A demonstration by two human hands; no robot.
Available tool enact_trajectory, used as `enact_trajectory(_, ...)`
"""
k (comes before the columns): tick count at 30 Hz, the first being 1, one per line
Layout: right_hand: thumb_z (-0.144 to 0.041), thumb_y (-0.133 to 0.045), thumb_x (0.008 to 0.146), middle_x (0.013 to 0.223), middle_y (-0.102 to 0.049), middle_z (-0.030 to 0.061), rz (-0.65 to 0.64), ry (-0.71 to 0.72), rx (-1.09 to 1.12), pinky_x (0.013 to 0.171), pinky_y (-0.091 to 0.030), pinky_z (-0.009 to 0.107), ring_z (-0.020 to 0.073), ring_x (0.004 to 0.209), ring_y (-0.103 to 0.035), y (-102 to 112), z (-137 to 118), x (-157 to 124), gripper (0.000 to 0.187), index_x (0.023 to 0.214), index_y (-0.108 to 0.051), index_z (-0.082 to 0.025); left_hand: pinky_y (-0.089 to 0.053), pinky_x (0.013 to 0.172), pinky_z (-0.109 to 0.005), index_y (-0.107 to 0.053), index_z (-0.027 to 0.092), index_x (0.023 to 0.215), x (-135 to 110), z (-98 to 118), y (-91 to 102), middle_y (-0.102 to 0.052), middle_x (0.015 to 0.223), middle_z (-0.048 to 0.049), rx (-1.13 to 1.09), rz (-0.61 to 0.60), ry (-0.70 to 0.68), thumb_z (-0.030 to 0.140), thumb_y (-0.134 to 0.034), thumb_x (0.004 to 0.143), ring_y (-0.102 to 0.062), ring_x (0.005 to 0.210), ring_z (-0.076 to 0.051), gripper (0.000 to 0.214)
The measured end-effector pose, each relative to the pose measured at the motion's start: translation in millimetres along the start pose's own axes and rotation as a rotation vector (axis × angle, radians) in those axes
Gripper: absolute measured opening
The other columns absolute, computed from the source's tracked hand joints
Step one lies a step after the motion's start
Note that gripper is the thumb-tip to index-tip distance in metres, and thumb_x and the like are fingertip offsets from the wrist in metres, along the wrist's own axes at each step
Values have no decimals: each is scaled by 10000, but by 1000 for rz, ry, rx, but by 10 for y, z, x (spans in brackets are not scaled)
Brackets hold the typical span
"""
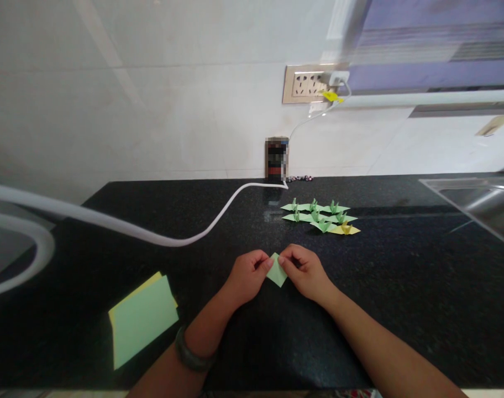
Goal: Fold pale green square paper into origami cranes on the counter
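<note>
Between my two hands is a small light-green origami paper (278, 273), folded into a diamond shape with one corner pointing toward me. My left hand (249, 276) pinches its left corner between thumb and fingers. The right side is pinched by my right hand (305, 271), its thumb lying on the paper near the top. Just beyond my hands, several folded paper cranes (314, 215) stand in rows on the black countertop (235, 342). Most are green, and a yellow paper crane (346, 229) sits at the near right end.
A stack of green and yellow paper sheets (146, 318) lies to the left. A phone-like device (276, 159) leans on the wall, and a thick white cable (169, 241) runs left from it. A wall socket (304, 84) holds a charger. At far right is a metal sink (488, 204).
</note>
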State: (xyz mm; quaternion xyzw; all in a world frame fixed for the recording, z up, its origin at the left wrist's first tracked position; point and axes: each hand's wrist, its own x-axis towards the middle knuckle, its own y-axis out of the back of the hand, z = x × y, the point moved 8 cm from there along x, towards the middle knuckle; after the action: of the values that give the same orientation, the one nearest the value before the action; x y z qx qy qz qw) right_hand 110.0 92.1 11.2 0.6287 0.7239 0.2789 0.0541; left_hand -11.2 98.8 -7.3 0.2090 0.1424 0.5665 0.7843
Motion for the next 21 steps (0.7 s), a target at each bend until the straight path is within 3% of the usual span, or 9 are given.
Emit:
enact_trajectory(3,-240,-464,787,614,-485,-3,59,-82,48,527,-371,221,108,571,-455,62,108,6,145,674,-508,-161,-321,523,-210,-536,156,676,-11,15,1,-521,585,15,26,-6,-16,379,-396,790,-443,548,-98,286)
enact_trajectory(7,-286,-474,784,600,-480,-11,-10,-141,150,494,-368,208,100,546,-444,-13,179,10,157,695,-507,-162,-310,524,-212,-534,157,648,-24,54,6,-508,574,17,67,-4,-43,366,-395,792,-437,550,-99,289)
enact_trajectory(11,-319,-478,783,601,-501,-3,-59,-126,111,517,-378,214,107,562,-463,-79,146,2,209,659,-526,-157,-311,530,-212,-529,156,633,-25,101,-11,-502,571,18,75,-20,-70,359,-394,793,-437,552,-99,292)
enact_trajectory(18,-360,-442,804,575,-503,-4,164,-182,61,499,-363,213,105,534,-452,228,269,29,250,680,-518,-157,-320,526,-212,-530,161,647,-9,48,19,-510,570,19,37,16,-26,374,-401,791,-443,546,-98,287)
enact_trajectory(21,-348,-432,814,570,-499,-5,97,-139,25,500,-353,212,103,529,-451,181,223,44,249,673,-511,-158,-336,533,-209,-538,162,701,0,9,45,-514,588,18,-58,66,-1,389,-409,786,-453,556,-97,275)
